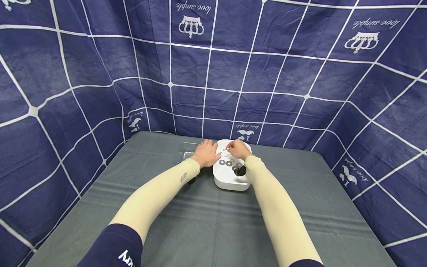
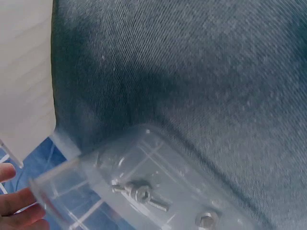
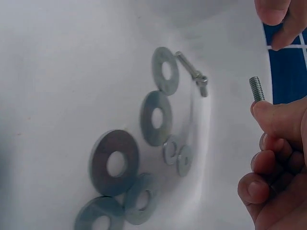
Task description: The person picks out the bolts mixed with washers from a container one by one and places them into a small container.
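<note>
My right hand [image 1: 238,149] is over the far part of a white plastic tub [image 1: 224,177]. Its thumb and fingers pinch a threaded bolt [image 3: 257,89]; the threaded end sticks out and the other end is hidden in the grip. Flat washers [image 3: 115,163] of several sizes lie in the tub, next to a bolt with a nut on it [image 3: 192,72]. My left hand [image 1: 205,152] rests by the tub's left rim, fingers extended and holding nothing. In the left wrist view, its fingertips [image 2: 19,206] appear beside a clear plastic box [image 2: 120,165].
Inside the clear box lie a bolt [image 2: 158,205] and nuts [image 2: 207,219]. The box stands left of the tub on a grey cloth-covered table [image 1: 186,230]. A blue checked curtain [image 1: 227,66] hangs behind and at both sides.
</note>
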Demonstrator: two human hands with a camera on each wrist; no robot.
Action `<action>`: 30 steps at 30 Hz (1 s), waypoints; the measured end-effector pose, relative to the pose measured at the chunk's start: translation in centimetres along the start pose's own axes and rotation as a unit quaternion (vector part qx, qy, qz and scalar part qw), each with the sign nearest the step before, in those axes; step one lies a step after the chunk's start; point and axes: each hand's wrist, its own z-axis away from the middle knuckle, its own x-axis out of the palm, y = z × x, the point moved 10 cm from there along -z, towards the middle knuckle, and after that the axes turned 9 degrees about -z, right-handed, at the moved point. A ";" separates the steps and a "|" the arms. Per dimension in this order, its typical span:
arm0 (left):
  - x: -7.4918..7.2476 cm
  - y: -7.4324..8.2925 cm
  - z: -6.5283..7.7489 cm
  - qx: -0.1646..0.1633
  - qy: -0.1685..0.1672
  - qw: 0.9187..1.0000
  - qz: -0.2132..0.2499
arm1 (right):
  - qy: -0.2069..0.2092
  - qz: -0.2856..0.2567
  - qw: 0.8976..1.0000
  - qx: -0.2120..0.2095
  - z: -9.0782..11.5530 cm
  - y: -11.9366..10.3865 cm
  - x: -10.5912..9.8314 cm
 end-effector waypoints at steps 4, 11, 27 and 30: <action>-0.2 -0.8 0.2 -0.005 0.002 1.000 0.016 | -0.007 -0.017 1.000 -0.008 -0.3 -1.1 -0.1; -1.0 -2.6 0.9 -0.013 0.015 1.000 0.017 | -0.006 -0.027 0.999 -0.018 -0.9 -3.4 -0.8; -1.2 -6.8 2.4 -0.044 0.013 0.999 0.015 | -0.008 -0.039 0.998 -0.056 -2.1 -6.9 -0.2; -1.3 -7.4 2.8 -0.048 0.011 0.999 0.015 | -0.009 -0.037 0.998 -0.060 -2.4 -7.2 0.1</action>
